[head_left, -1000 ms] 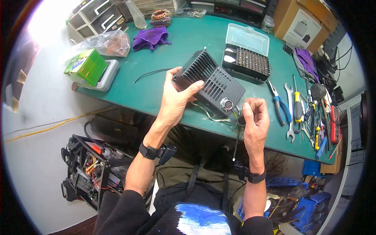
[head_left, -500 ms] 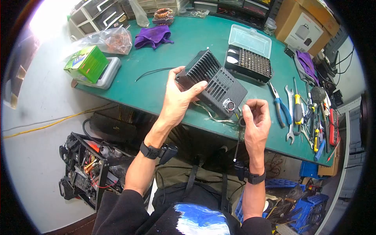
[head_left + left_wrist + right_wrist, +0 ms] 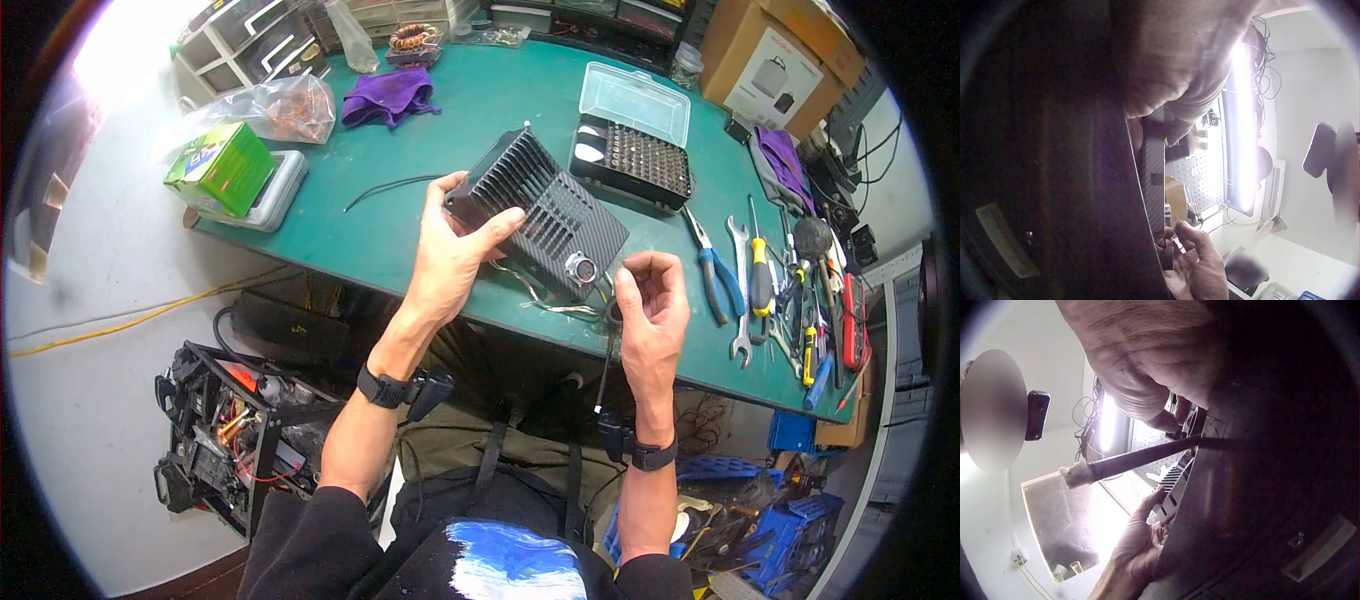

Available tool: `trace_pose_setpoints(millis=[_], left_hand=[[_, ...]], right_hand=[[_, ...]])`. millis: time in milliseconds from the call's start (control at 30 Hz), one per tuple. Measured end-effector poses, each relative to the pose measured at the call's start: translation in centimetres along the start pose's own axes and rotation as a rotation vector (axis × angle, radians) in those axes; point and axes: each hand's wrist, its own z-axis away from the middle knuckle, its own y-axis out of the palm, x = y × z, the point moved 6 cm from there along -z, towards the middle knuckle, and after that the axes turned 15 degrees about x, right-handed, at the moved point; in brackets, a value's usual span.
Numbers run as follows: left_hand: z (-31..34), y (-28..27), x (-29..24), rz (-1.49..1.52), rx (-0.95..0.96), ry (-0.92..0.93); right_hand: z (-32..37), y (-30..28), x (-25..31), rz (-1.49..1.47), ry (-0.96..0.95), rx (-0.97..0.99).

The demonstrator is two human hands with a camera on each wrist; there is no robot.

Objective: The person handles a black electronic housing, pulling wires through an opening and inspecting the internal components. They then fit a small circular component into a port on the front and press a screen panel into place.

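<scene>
The left hand (image 3: pixel 446 250) grips a black finned box (image 3: pixel 560 225) by its left end, thumb over the fins, above the mat's front edge. A round metal connector (image 3: pixel 581 267) sits at the box's lower right corner, and pale wires (image 3: pixel 535 299) hang beneath. Beside that corner the right hand (image 3: pixel 653 315) has its fingers curled at a dark cable, thumb against them. The black cable (image 3: pixel 606 372) hangs down with a white tip; in the right wrist view the cable (image 3: pixel 1141 456) crosses below the palm. What the right fingertips pinch is partly hidden.
Behind the box lies an open bit case (image 3: pixel 640 160). Pliers (image 3: pixel 716 270), wrenches and screwdrivers lie at the right of the green mat (image 3: pixel 480 90). A green box (image 3: pixel 222 170), a plastic bag (image 3: pixel 295 108) and a purple cloth (image 3: pixel 390 97) are at the left.
The view has shifted slightly. Both hands keep nearly the same hold and place, with the box tilted much as before.
</scene>
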Motion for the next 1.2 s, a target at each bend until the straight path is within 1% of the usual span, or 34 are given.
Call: trace_pose_setpoints(millis=[833,1200], left_hand=[[-0.03,-0.19,0.29,0.019,0.004,-0.001],[-0.11,-0.37,0.42,-0.021,0.005,-0.019]], right_hand=[[0.02,0.10,0.15,0.022,0.001,0.002],[-0.05,0.13,0.11,0.013,-0.004,0.001]])
